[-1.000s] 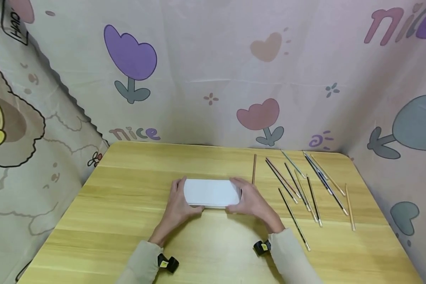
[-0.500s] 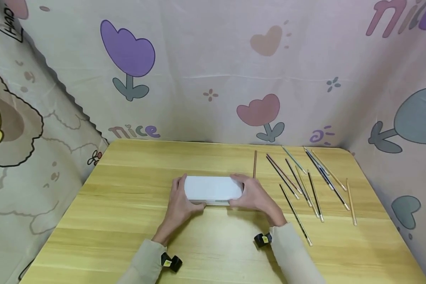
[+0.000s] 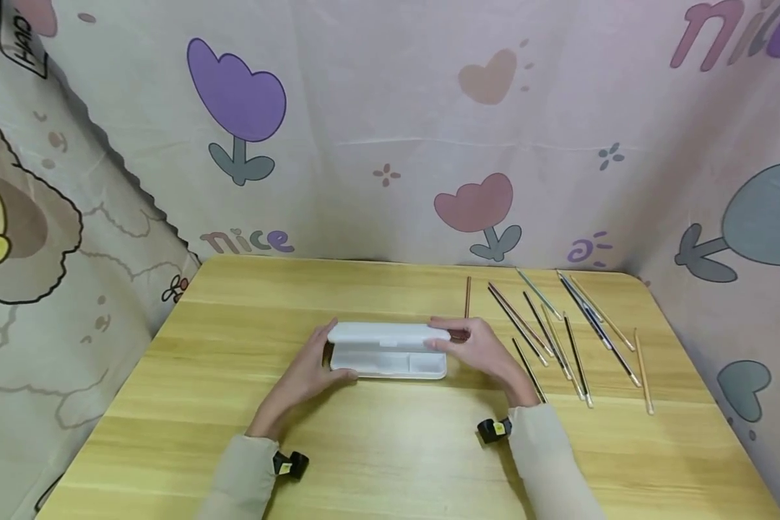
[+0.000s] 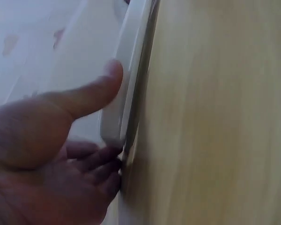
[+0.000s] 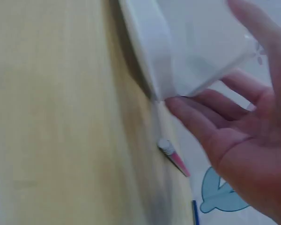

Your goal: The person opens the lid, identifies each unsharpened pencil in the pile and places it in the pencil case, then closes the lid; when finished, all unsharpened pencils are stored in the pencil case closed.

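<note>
1. As the lid (image 3: 364,334) stands partly raised along the far side of the white case (image 3: 370,361), both hands are right on it, one at each end!
2. Left hand (image 3: 308,368) first: fingers bent behind the left end, thumb along the near corner, the gap just wide enough for the case's end, and it has firm hold of it.
3. Over to the right hand (image 3: 471,347): thumb at the lid's near edge, fingers behind its right end, a narrow pinch with the lid caught between.
4. And the case itself sits around the middle of the wooden table (image 3: 169,404), long side facing the person, pale interior showing, a small square compartment (image 3: 422,362) toward the right.
5. Look right, and a loose scatter of pencils fans over the table, several overlapping: a reddish-brown pencil (image 3: 468,296) just beyond the right hand, a teal pencil (image 3: 537,292) near the far edge, a yellow pencil (image 3: 643,372) farthest right.
6. Behind it all hangs a flower-printed cloth (image 3: 338,209).
</note>
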`<state>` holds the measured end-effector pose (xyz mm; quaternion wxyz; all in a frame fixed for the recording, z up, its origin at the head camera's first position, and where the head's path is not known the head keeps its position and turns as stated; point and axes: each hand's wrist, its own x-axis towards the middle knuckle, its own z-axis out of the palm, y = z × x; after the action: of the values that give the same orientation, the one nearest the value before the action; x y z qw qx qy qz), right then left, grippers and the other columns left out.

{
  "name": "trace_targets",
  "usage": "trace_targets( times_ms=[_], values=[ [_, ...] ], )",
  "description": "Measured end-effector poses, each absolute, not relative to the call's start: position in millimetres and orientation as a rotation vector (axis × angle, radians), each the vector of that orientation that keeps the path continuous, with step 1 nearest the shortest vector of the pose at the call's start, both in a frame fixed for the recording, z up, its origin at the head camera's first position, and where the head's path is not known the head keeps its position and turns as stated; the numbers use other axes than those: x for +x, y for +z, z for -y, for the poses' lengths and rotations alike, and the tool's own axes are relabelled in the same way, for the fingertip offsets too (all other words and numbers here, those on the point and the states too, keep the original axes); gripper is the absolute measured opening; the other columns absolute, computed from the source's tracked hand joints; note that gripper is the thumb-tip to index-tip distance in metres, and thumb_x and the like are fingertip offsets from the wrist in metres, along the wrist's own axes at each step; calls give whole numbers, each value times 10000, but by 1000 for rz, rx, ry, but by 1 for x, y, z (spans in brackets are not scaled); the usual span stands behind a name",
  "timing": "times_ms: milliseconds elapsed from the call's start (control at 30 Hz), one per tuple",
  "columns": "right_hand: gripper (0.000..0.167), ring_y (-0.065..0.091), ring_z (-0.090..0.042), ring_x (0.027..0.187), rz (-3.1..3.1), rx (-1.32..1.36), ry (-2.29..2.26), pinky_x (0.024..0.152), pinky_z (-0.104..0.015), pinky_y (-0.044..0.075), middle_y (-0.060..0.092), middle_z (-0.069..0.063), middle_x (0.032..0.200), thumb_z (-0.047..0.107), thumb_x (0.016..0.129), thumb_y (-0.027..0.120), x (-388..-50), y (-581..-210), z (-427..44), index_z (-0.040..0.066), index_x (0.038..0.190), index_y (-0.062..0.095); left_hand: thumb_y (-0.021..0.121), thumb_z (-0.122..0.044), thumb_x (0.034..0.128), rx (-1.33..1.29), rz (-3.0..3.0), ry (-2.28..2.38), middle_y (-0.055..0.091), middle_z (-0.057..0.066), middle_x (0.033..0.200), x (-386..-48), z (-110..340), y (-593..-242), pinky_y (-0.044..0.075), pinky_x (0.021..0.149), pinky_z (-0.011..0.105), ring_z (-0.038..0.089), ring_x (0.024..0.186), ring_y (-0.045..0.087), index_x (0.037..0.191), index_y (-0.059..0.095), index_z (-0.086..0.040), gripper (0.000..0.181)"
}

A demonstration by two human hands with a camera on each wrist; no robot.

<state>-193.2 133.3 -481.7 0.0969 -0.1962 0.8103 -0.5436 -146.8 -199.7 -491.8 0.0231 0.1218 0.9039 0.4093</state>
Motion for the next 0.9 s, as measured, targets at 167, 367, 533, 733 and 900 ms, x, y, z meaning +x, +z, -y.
trace_targets(
  times_ms=[167,367,533,733,900],
  values=[
    [399,706,-263,1082,-2436,-460,-1793,913,-356,593,720,-115,1241,367,1019,651,-196,-484,-126,62,1266,726,895,-258,806,443,-2763,1236,400,307,1474,-149,205,-492,336,1161,597,471,1342,449,1540,290,103,1017],
    [502,713,-390,1034,-2506,-297,-1960,767,-328,628,656,-276,1251,362,1098,479,-200,-483,-114,-70,1284,655,927,-210,763,441,-2774,1243,452,257,1448,-150,205,-492,359,1149,603,434,1327,466,1513,410,34,944],
    [348,730,-349,853,-2582,-247,-1952,654,-315,634,693,-254,1088,143,1107,459,-207,-487,-109,26,1419,557,952,-291,726,436,-2808,1213,509,219,1417,-152,209,-494,385,1139,585,403,1321,487,1446,486,14,910],
    [329,733,-337,702,-2696,-195,-2004,507,-336,610,724,-259,1065,-33,1019,572,-219,-490,-109,29,1342,564,867,-251,842,636,-2769,1222,444,252,1458,-153,212,-493,373,1132,615,428,1330,464,1478,421,34,828],
    [349,747,-352,881,-2691,-74,-1898,555,-301,617,713,-262,1143,-32,978,652,-219,-490,-107,44,1318,644,835,-143,854,658,-2713,1268,412,266,1477,-152,217,-493,331,1147,640,447,1352,429,1481,396,39,787]
  ],
)
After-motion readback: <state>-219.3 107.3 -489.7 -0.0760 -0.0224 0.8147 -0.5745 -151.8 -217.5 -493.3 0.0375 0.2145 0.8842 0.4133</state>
